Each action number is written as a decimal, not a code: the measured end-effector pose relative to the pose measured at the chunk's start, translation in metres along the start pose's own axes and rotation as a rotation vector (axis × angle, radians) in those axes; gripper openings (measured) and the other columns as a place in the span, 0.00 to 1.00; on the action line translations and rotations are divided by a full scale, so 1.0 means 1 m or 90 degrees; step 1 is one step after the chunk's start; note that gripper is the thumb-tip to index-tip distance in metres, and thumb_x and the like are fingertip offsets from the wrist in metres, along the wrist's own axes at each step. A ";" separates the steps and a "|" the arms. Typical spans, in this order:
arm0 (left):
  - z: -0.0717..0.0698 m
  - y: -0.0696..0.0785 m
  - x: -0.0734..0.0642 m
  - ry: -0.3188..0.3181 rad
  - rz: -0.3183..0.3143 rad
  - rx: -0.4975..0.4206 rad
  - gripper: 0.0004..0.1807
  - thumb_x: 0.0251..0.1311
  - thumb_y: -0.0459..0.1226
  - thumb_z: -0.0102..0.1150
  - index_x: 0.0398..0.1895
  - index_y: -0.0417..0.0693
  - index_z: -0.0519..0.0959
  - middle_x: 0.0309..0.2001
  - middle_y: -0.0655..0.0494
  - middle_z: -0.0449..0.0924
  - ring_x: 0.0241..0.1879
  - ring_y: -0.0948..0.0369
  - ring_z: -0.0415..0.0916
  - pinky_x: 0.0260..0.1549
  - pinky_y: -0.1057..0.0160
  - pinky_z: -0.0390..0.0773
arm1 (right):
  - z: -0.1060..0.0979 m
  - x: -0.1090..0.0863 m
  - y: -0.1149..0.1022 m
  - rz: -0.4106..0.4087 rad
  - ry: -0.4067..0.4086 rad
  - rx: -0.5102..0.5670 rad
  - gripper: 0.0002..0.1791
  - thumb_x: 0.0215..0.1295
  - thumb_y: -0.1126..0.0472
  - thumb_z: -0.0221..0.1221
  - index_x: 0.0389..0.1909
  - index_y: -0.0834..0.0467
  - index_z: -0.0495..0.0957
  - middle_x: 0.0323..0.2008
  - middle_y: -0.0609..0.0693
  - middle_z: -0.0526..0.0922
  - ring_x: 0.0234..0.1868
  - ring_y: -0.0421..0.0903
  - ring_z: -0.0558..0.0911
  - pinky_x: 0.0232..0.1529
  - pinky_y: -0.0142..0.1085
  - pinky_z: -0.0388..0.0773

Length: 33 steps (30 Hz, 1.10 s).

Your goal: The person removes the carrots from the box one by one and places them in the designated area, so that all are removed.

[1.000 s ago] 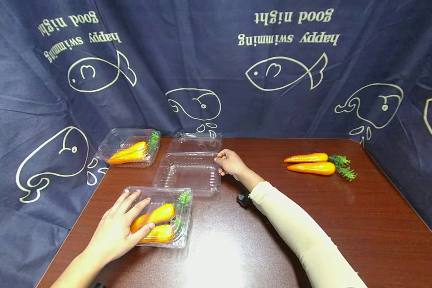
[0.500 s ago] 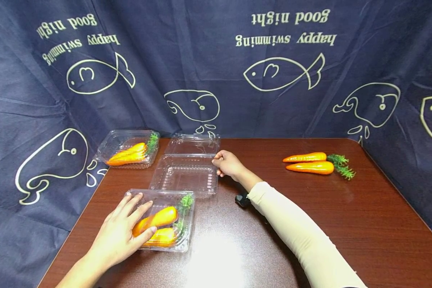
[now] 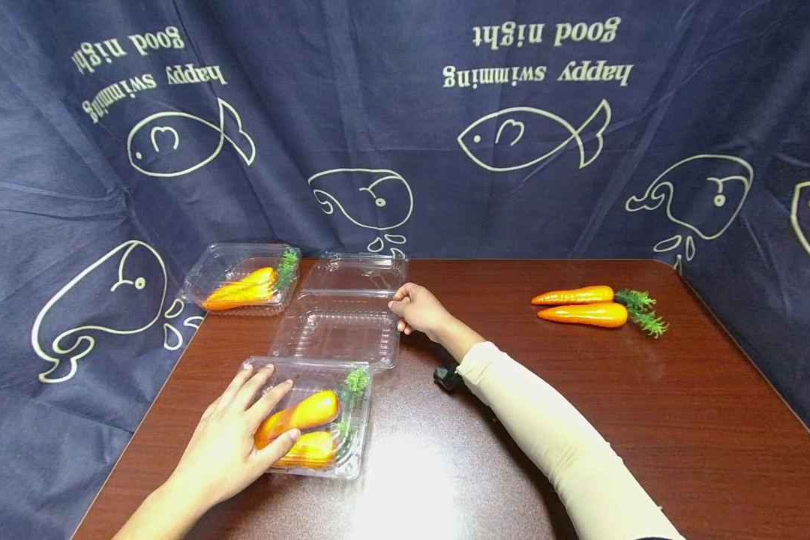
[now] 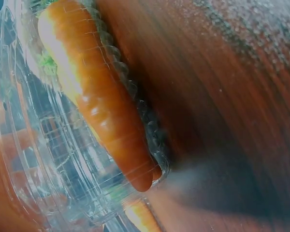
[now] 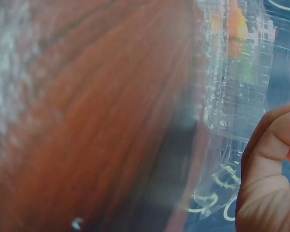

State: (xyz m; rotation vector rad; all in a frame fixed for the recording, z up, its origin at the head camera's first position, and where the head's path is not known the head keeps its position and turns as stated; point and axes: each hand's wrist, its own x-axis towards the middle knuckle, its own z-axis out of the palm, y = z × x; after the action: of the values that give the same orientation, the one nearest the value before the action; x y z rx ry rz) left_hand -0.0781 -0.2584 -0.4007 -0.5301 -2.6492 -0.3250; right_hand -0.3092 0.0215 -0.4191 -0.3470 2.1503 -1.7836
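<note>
My left hand [image 3: 226, 442] lies with spread fingers on top of a clear plastic clamshell box [image 3: 354, 457] at the near left. Two orange carrots [image 3: 313, 409] with green tops show through its lid. In the left wrist view a carrot [image 4: 94, 96] shows through the box's ribbed wall. Behind it stands an opened clear plastic container [image 3: 337, 337], its lid [image 3: 358, 274] folded back toward the curtain. At that container's right edge, my right hand [image 3: 421, 309] pinches the plastic between thumb and fingers. The right wrist view shows only part of this hand [image 5: 268, 179].
At the back left, another clear box [image 3: 196, 281] holds carrots [image 3: 243, 289]. Two loose carrots [image 3: 583, 315] lie side by side on the right of the brown table [image 3: 702, 420]. A dark blue curtain [image 3: 405, 112] hangs right behind the table's far edge.
The opened container has slid left with my right hand. My left hand and the front box have shifted slightly right and nearer. The loose carrots stay where they were.
</note>
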 end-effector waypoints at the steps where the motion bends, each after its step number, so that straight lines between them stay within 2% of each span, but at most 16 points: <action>1: 0.000 0.000 0.000 0.000 0.002 0.001 0.34 0.49 0.54 0.70 0.60 0.53 0.79 0.64 0.44 0.72 0.67 0.38 0.62 0.51 0.32 0.70 | 0.001 0.000 0.000 0.000 0.000 -0.003 0.05 0.71 0.70 0.53 0.39 0.63 0.66 0.24 0.53 0.72 0.14 0.38 0.72 0.13 0.26 0.69; 10: 0.001 0.004 -0.001 0.001 0.003 -0.005 0.34 0.49 0.54 0.70 0.60 0.53 0.79 0.64 0.45 0.72 0.67 0.39 0.61 0.50 0.32 0.70 | 0.007 -0.001 -0.002 -0.021 -0.012 -0.011 0.05 0.70 0.70 0.53 0.38 0.63 0.66 0.22 0.54 0.72 0.13 0.39 0.73 0.13 0.27 0.69; 19: 0.002 0.009 -0.001 0.002 -0.008 -0.014 0.33 0.49 0.54 0.70 0.59 0.52 0.80 0.64 0.46 0.72 0.67 0.39 0.61 0.51 0.32 0.69 | 0.014 0.007 -0.001 0.008 -0.017 0.040 0.05 0.71 0.70 0.53 0.39 0.64 0.65 0.24 0.53 0.72 0.14 0.39 0.73 0.14 0.26 0.70; 28: 0.007 0.017 0.002 -0.005 -0.017 0.004 0.34 0.50 0.55 0.70 0.60 0.51 0.79 0.65 0.44 0.71 0.67 0.38 0.60 0.51 0.32 0.69 | 0.017 0.012 -0.006 0.017 -0.018 0.024 0.05 0.71 0.69 0.54 0.39 0.64 0.66 0.25 0.53 0.72 0.15 0.39 0.73 0.15 0.25 0.71; 33: 0.011 0.023 0.005 -0.026 -0.023 -0.003 0.38 0.49 0.59 0.70 0.62 0.50 0.78 0.66 0.42 0.69 0.67 0.37 0.60 0.52 0.31 0.68 | 0.011 0.011 -0.005 0.045 -0.027 0.013 0.08 0.72 0.64 0.55 0.44 0.65 0.69 0.27 0.52 0.71 0.18 0.41 0.75 0.18 0.27 0.73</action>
State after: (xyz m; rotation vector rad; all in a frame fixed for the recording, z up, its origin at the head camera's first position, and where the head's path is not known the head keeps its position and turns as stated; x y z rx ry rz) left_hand -0.0762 -0.2327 -0.4048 -0.4965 -2.7005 -0.3345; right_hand -0.3152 0.0066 -0.4173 -0.2973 2.0883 -1.7428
